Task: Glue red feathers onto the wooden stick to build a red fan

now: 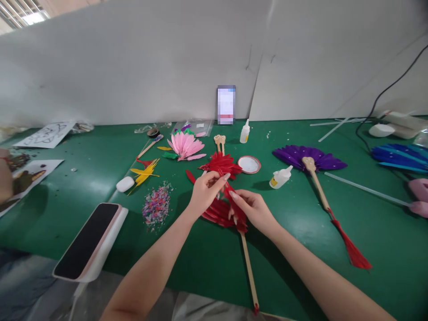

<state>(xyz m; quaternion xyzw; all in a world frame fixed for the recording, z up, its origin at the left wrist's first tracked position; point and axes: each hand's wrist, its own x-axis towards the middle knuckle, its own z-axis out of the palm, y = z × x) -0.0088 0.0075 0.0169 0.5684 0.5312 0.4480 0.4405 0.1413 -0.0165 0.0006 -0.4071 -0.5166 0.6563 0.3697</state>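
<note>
Both hands work at a red feather fan (220, 213) with a wooden handle (249, 267) that points toward the table's front edge. My left hand (210, 191) is closed, thumb and index finger pinched at the upper part of the red feathers. On the right side, my right hand (252, 207) has its thumb and fingers closed on the red feathers. Just beyond the hands lies a bunch of red feathers (223, 164), beside a round white lid with a red rim (249, 165). A glue bottle (281, 177) leans to the right.
A purple fan (309, 158) lies right, pink feathers (186, 146) and yellow feathers (145, 174) left. Colored chips (157, 206) and a power bank with phone (92, 240) are nearer. Another glue bottle (245, 133) and an upright phone (226, 104) stand behind.
</note>
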